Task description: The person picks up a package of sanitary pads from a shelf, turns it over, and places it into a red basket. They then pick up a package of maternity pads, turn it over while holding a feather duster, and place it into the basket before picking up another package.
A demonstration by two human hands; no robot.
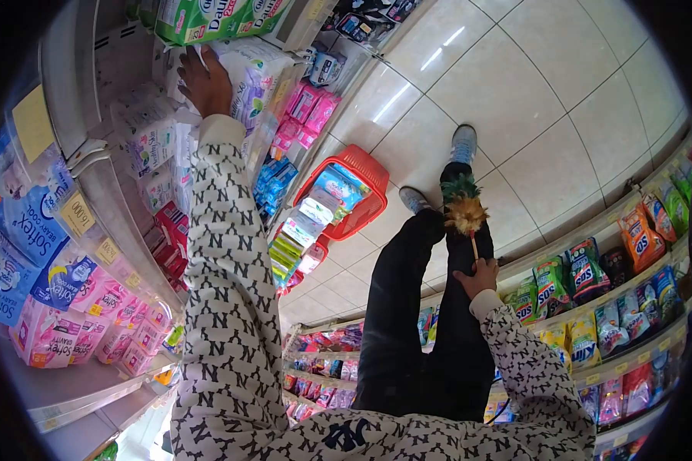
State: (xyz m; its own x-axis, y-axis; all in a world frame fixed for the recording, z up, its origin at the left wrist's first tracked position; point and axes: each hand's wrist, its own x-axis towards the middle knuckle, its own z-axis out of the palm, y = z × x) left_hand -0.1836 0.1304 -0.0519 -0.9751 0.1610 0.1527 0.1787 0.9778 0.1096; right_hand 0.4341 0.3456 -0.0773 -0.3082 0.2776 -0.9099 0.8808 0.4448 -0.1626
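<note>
My left hand (206, 81) reaches onto a shelf at the upper left, its fingers stretched out on top of white plastic packs (246, 77) with purple print. Just above it lies a green pack (215, 19) of sanitary pads. My right hand (475, 278) is closed round the thin handle of a feather duster (467, 213). The duster's brown and green feathers point away from me, in front of my right leg.
A red shopping basket (380, 184) with packs in and beside it stands on the tiled floor (515, 92) by the left shelf. Pink and blue packs (61, 307) fill the near left shelves. Curved shelves at the right hold detergent pouches (550, 284).
</note>
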